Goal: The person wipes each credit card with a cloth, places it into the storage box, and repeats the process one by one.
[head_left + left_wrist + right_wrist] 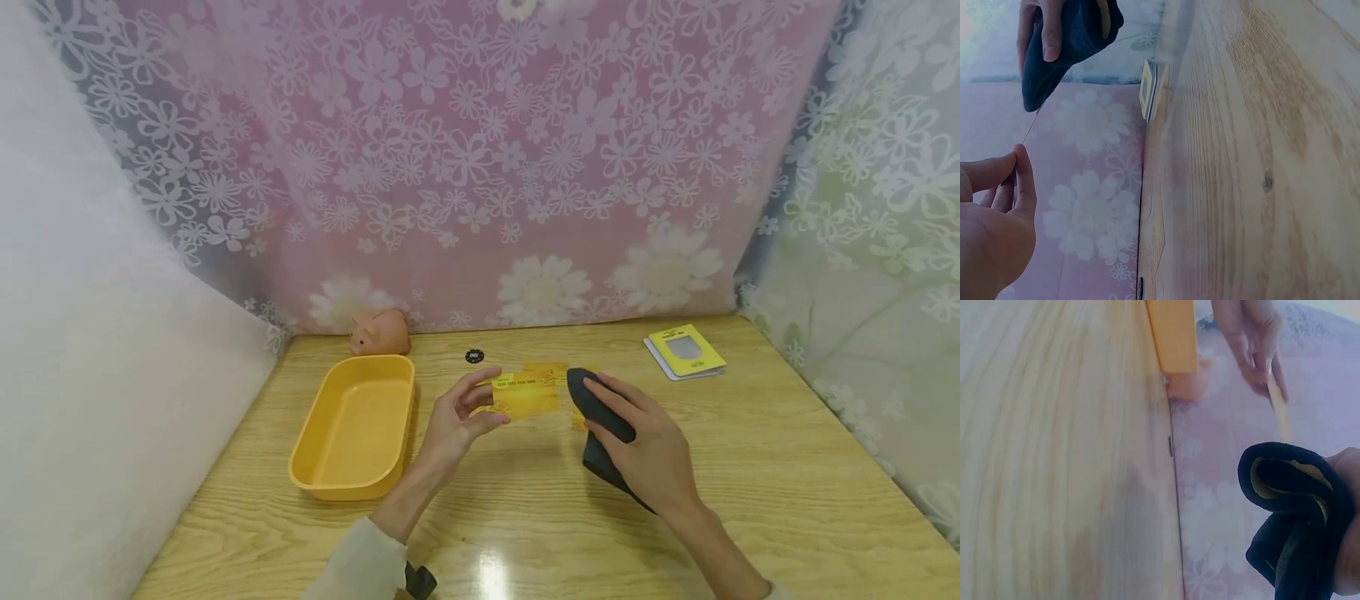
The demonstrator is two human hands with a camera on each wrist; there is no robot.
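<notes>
A pale sleeve (360, 562) is covering the left forearm at the near edge, and a small black object (422, 582) is poking out beside it, too hidden to make out.

Above the wood-grain table (757, 492), the right hand (660, 454) is curling round a folded dark cloth (600, 408), gripping it firmly. The right wrist view is showing its layers (yellowish between the dark folds). The left hand (456, 421) is pinching a yellow card (528, 397) by its left end, thumb below and fingers above, the gap closing to the card's thickness. The card is hovering between the hands, its right end reaching toward the cloth; yellow patches are appearing around the cloth (too blurred to sort out).

To the left of the left hand, an orange-yellow tray (354, 429) is standing on the table, showing its smooth floor inside low walls. Just behind it a pinkish pig figure (382, 333) is sitting. Farther back, a black chip with white figures (474, 356) is lying flat, and a yellow booklet (684, 350) is resting well to the right. A flowered pink curtain (540, 167) is hanging behind everything.
</notes>
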